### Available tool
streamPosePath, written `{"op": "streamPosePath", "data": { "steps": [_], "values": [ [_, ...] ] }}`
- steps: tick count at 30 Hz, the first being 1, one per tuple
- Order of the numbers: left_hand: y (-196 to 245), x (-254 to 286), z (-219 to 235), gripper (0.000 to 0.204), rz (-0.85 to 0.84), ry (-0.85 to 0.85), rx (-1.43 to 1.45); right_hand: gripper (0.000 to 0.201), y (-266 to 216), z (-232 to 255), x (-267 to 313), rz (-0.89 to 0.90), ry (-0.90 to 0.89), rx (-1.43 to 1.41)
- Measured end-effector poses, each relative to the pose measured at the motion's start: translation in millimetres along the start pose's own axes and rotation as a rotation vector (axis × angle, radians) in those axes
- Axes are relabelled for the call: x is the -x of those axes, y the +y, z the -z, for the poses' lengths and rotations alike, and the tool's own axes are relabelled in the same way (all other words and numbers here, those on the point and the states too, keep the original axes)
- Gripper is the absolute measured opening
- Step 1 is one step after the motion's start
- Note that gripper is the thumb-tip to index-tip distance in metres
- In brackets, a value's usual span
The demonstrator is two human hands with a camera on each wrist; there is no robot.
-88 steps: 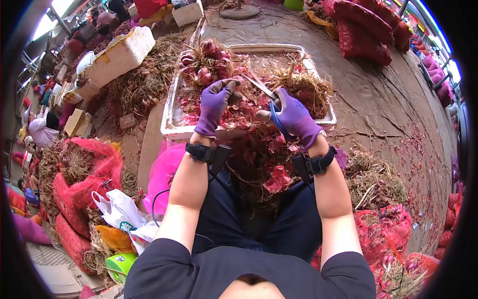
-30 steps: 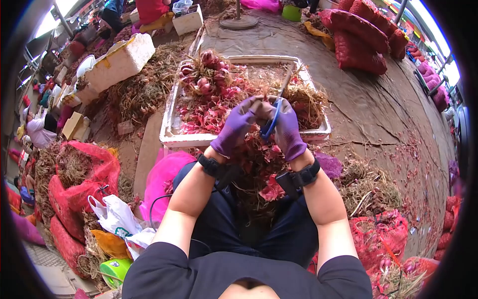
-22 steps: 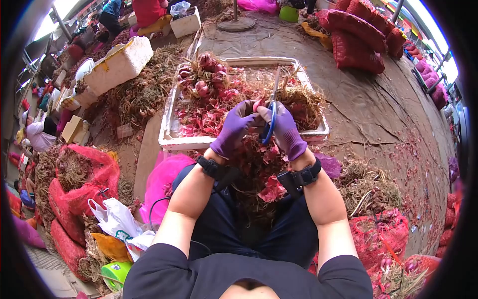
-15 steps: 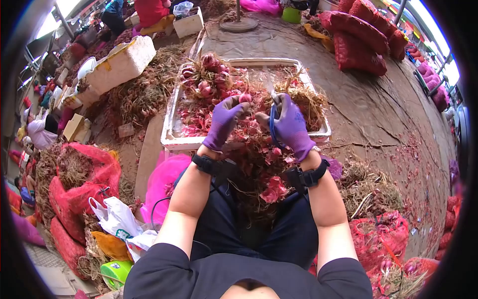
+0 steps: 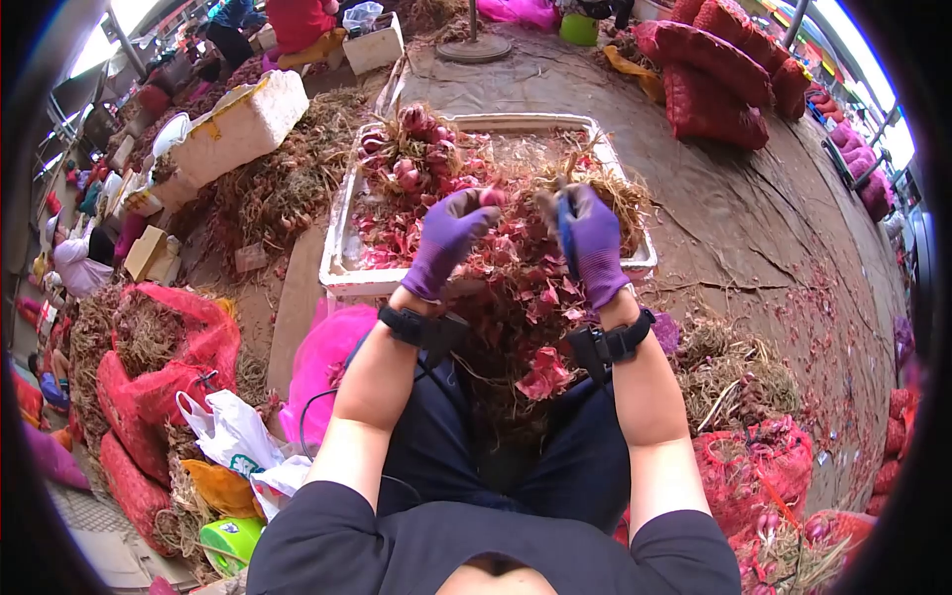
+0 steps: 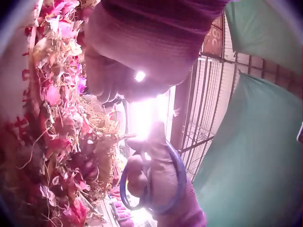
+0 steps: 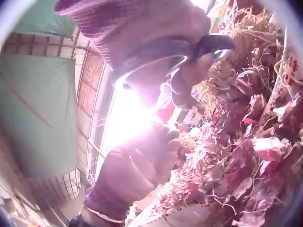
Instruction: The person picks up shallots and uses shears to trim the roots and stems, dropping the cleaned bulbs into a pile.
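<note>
Both hands wear purple gloves with darker palms and hover over a white foam tray strewn with red skins. My left hand pinches a small red bulb between thumb and fingers. To its right, my right hand has its fingers curled round scissors with blue handles; the blades hardly show in the head view. In the left wrist view the scissor loops hang round the right hand's fingers. Bunched bulbs lie at the tray's back left, dry stalks at its right.
Red mesh sacks stand at the back right, another near my right elbow. On the left are a foam box, heaped stalks and a white plastic bag. Pink mesh lies beside my left knee.
The hands, together a second ago, have moved apart. My left hand has drawn left with the bulb; my right hand has shifted right with the scissors, which have turned from their raised position.
</note>
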State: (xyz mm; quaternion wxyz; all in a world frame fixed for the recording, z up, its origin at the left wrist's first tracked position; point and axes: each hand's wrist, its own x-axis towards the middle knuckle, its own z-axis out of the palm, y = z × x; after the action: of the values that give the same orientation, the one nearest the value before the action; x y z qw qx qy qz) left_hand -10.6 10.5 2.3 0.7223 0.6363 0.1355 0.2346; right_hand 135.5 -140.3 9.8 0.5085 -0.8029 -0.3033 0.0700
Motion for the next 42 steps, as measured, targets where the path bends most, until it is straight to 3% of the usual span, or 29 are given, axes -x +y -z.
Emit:
{"op": "streamPosePath", "data": {
  "steps": [2, 3, 4, 7, 9, 10, 11, 12, 14, 15, 16, 18, 19, 21, 22, 24, 26, 28, 30, 32, 34, 35, 36, 38, 40, 42],
  "values": [
    [25.2, 7.4, 7.7, 0.027, 0.016, 0.065, -0.012, 0.047, -11.1, 16.3, -0.6, 0.085, 0.121, -0.038],
    [43.5, 14.9, 17.1, 0.031, 0.042, 0.113, -0.08, 0.049, 13.0, 15.6, -19.6, 0.079, 0.104, -0.276],
    [53.8, 22.5, 35.9, 0.034, 0.031, 0.12, -0.124, 0.051, -6.8, 31.6, -10.0, 0.171, 0.239, -0.078],
    [91.2, 62.4, 101.4, 0.037, 0.137, 0.092, -0.348, 0.046, 25.6, 48.1, -33.2, 0.227, 0.368, -0.102],
    [104.9, 102.4, 146.5, 0.036, 0.272, -0.012, -0.36, 0.041, 45.2, 58.1, -42.1, 0.069, 0.334, -0.179],
    [104.1, 122.0, 176.3, 0.039, 0.401, -0.119, -0.37, 0.041, 47.7, 59.1, -43.6, 0.067, 0.341, -0.187],
    [105.4, 142.9, 187.8, 0.027, 0.57, -0.128, -0.43, 0.046, 49.6, 59.8, -43.3, 0.018, 0.274, -0.134],
    [87.0, 163.7, 212.8, 0.04, 0.688, -0.12, -0.477, 0.051, 50.2, 60.7, -42.0, -0.029, 0.208, -0.078],
    [30.7, 192.6, 256.7, 0.032, 0.929, -0.19, -0.523, 0.05, 18.9, 61.7, -25.5, -0.081, 0.134, -0.123],
    [7.2, 206.3, 257.2, 0.032, 1.024, -0.089, -0.436, 0.05, 13.7, 60.5, -21.5, -0.061, 0.104, -0.111],
    [-16.8, 216.2, 258.7, 0.032, 1.069, 0.018, -0.326, 0.05, 9.4, 58.8, -18.2, -0.04, 0.072, -0.099],
    [-54.2, 218.8, 256.6, 0.03, 1.082, 0.031, -0.722, 0.049, 1.3, 58.1, -12.0, -0.041, 0.041, -0.051],
    [-55.4, 212.1, 256.4, 0.03, 1.077, 0.02, -0.721, 0.047, -3.7, 59.4, -7.2, -0.026, 0.007, -0.021],
    [-46.8, 181.9, 245.3, 0.028, 1.087, -0.19, -0.748, 0.042, -18.5, 66.0, 2.6, 0.045, -0.037, 0.175],
    [-27.7, 166.5, 227.1, 0.024, 1.068, -0.261, -0.642, 0.04, -18.5, 65.8, 1.4, -0.025, -0.125, 0.232],
    [19.0, 131.2, 186.2, 0.021, 0.975, -0.416, -0.647, 0.042, -8.3, 51.7, 1.6, 0.004, -0.122, 0.311],
    [78.0, 99.2, 119.1, 0.028, 0.705, -0.539, -0.929, 0.042, -0.3, 26.6, 1.5, -0.037, -0.054, 0.503],
    [67.6, 65.2, 99.8, 0.03, 0.368, -0.49, -0.799, 0.036, 27.7, 1.0, -7.9, -0.004, 0.019, 0.655],
    [89.9, 39.7, 47.8, 0.03, 0.213, -0.493, -0.709, 0.035, 34.4, 0.6, -17.0, -0.034, -0.011, 0.585],
    [82.0, 15.2, 15.9, 0.029, 0.202, -0.411, -0.715, 0.038, 30.2, 10.7, -28.7, -0.069, 0.023, 0.507],
    [51.6, -13.9, -0.2, 0.034, 0.113, -0.406, -0.645, 0.034, 38.4, 20.6, -48.6, -0.088, 0.086, 0.311],
    [44.0, -20.9, -12.9, 0.038, 0.089, -0.377, -0.665, 0.028, 85.6, 9.2, -76.7, -0.211, -0.026, -0.299],
    [35.3, -27.1, -24.8, 0.042, 0.063, -0.348, -0.685, 0.019, 22.0, 35.6, -49.3, -0.398, -0.047, -0.401],
    [12.6, -33.1, -42.9, 0.056, -0.018, -0.276, -0.62, 0.018, 78.5, 16.2, -80.8, -0.528, -0.338, -0.822],
    [-5.3, -33.9, -58.6, 0.056, -0.213, -0.175, -0.61, 0.017, 35.6, 16.7, -44.0, -0.431, -0.397, -1.008],
    [-1.8, -35.2, -57.6, 0.055, -0.118, -0.175, -0.559, 0.018, 35.9, -1.0, -30.5, -0.333, -0.398, -0.993]
  ]
}}
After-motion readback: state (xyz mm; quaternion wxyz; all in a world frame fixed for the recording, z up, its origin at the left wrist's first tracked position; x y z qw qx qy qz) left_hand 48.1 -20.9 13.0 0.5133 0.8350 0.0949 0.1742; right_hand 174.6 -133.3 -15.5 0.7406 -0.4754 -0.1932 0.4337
